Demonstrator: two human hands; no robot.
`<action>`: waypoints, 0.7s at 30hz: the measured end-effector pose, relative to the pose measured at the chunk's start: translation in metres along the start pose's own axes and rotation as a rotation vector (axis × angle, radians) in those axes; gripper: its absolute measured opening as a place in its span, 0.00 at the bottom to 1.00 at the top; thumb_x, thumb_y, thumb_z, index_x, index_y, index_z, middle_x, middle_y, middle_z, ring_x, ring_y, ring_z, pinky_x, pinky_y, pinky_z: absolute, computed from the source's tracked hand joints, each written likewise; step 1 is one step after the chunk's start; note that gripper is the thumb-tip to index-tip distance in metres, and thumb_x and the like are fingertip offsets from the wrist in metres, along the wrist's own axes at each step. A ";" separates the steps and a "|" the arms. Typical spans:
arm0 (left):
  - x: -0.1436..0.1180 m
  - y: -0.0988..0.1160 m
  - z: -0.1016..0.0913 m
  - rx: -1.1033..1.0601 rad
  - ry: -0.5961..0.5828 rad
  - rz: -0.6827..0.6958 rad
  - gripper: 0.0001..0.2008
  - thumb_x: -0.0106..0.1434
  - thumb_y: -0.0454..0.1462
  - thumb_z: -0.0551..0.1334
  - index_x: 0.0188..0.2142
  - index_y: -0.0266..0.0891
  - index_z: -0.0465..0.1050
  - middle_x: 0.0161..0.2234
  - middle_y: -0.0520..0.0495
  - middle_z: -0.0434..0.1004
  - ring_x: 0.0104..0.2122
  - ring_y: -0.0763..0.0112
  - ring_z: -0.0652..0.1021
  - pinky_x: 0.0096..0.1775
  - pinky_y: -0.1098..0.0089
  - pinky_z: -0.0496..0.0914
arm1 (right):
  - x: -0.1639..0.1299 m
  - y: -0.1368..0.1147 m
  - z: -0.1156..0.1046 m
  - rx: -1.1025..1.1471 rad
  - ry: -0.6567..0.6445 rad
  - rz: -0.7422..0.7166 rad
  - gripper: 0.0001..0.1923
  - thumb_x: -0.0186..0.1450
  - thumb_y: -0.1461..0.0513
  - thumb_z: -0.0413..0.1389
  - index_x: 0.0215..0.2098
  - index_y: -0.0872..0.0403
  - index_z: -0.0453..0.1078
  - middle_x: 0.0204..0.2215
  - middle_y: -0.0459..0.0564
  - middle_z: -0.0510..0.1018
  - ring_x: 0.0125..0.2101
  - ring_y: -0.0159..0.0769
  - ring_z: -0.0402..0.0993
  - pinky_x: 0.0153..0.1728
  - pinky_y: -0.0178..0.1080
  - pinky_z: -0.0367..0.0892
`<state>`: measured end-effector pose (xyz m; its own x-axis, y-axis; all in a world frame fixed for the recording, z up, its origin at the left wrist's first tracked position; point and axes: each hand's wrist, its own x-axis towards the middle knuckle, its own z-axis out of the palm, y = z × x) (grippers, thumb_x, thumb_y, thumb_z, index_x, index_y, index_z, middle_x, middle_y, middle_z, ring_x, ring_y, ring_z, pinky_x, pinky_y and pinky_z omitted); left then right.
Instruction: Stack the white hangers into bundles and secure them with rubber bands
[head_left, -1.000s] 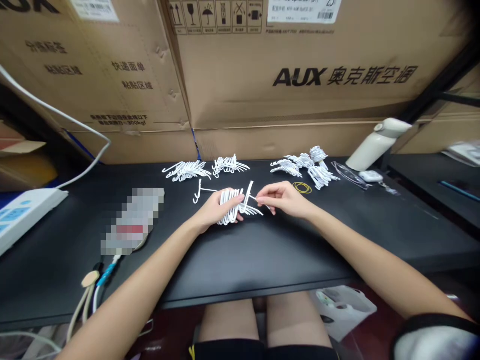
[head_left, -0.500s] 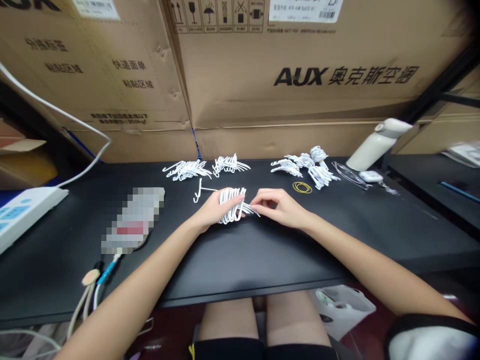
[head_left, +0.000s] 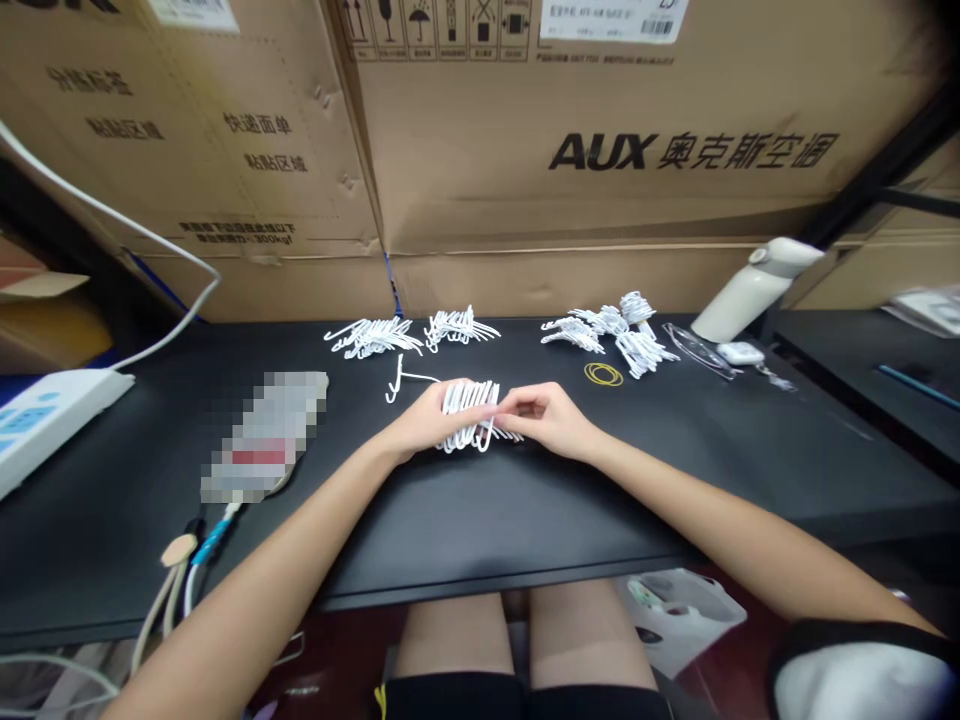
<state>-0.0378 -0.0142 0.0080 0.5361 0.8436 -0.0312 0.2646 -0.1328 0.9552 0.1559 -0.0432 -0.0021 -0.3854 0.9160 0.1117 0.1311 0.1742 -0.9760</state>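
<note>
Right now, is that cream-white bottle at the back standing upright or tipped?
Tipped. The cream-white bottle leans at a slant, its capped top against the brown cardboard box, its base on the black table.

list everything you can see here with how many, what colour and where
hook bundle in hand: 1, white, desk centre
loose hook: 1, white, behind left hand
hook bundles: 2 back centre, more in a cluster back right, white
rubber bands: yellow, count unclear, right of centre
bottle: 1, cream, tilted, back right
power strip: 1, white, far left
cardboard boxes: brown, behind desk
desk: 1, black
left hand: grips bundle
right hand: pinches bundle's end
</note>
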 end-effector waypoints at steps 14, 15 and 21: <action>0.001 -0.004 0.000 -0.127 -0.156 -0.010 0.20 0.51 0.44 0.69 0.39 0.36 0.70 0.29 0.50 0.77 0.30 0.68 0.78 0.36 0.68 0.72 | -0.011 -0.001 0.004 -0.771 -0.005 -0.466 0.09 0.66 0.64 0.50 0.33 0.56 0.71 0.29 0.51 0.77 0.28 0.33 0.72 0.31 0.34 0.64; 0.001 -0.004 0.000 -0.137 -0.157 -0.018 0.19 0.51 0.44 0.69 0.39 0.36 0.70 0.29 0.50 0.77 0.30 0.68 0.78 0.36 0.67 0.73 | -0.011 -0.002 0.004 -0.791 -0.016 -0.471 0.09 0.66 0.64 0.50 0.33 0.56 0.71 0.29 0.51 0.77 0.29 0.34 0.72 0.31 0.34 0.64; 0.001 -0.002 -0.002 -0.168 -0.164 -0.045 0.17 0.51 0.42 0.69 0.38 0.35 0.71 0.30 0.49 0.78 0.30 0.68 0.79 0.36 0.68 0.73 | -0.009 -0.003 0.003 -0.645 -0.010 -0.463 0.08 0.65 0.63 0.51 0.34 0.56 0.71 0.28 0.49 0.77 0.26 0.31 0.71 0.30 0.33 0.66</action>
<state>-0.0395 -0.0121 0.0067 0.6533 0.7492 -0.1093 0.1617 0.0029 0.9868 0.1561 -0.0527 -0.0010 -0.5380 0.6964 0.4750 0.4574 0.7145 -0.5295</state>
